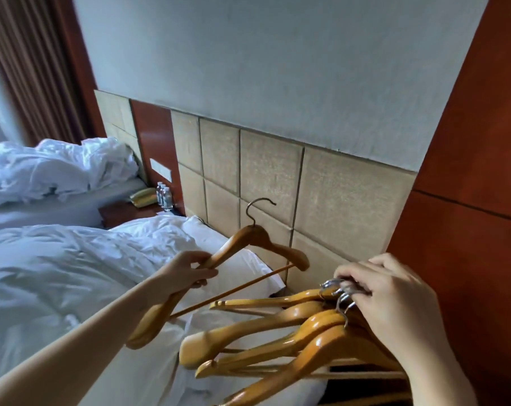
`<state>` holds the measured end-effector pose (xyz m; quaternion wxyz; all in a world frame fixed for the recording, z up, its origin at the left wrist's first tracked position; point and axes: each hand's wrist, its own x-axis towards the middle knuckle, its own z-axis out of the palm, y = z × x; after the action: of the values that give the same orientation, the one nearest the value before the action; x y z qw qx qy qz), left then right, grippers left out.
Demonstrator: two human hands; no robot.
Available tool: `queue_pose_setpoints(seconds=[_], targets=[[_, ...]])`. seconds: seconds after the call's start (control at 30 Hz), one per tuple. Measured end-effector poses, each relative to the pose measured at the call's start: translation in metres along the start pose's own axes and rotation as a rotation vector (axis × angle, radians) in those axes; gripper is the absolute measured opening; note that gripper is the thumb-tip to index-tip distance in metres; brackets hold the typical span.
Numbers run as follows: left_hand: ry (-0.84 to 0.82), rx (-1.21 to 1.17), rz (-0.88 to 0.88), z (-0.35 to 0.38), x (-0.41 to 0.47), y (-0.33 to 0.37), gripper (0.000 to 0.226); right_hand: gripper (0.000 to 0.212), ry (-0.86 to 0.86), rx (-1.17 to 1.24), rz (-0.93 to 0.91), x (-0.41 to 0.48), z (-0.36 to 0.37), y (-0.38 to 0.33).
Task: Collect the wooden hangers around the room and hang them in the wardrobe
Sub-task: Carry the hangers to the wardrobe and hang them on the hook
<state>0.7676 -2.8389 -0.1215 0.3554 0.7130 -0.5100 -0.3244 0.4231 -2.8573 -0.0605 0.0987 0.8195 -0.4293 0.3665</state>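
Head view: left fingers (198,255) curl round hanger (277,244).

Head view, downward, close over bed (57,273)

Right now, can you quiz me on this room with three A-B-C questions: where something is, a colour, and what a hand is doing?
1. Where are the water bottles? A on the pillow; B on the nightstand; C on the floor.
2. What colour is the duvet? A white; B red; C green.
3. What is the left hand doing? A hanging empty; B gripping one wooden hanger; C pressing the wall.
Answers: B, they stand on its top; A, the cover is white; B, it curls round the wood.
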Motion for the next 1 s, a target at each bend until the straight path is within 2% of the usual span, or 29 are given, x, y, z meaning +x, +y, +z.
queue_pose_setpoints(seconds=[0.2,0.37,0.67,1.0], targets=[[0.017,-0.108,0.042,-0.031,-0.052,0.005,0.010,0.033,0.070,0.123,-0.117,0.023,0.013,-0.051],[0.101,-0.152,0.027,-0.052,-0.098,-0.002,0.014,0.029,0.145,0.231,-0.320,0.040,0.021,-0.092],[0.254,-0.092,-0.031,-0.077,-0.178,-0.020,0.022,0.032,0.035,0.425,-0.504,0.058,0.047,-0.151],[0.433,-0.137,-0.142,-0.056,-0.246,-0.026,0.024,0.040,-0.071,0.609,-0.675,0.054,0.050,-0.189]])
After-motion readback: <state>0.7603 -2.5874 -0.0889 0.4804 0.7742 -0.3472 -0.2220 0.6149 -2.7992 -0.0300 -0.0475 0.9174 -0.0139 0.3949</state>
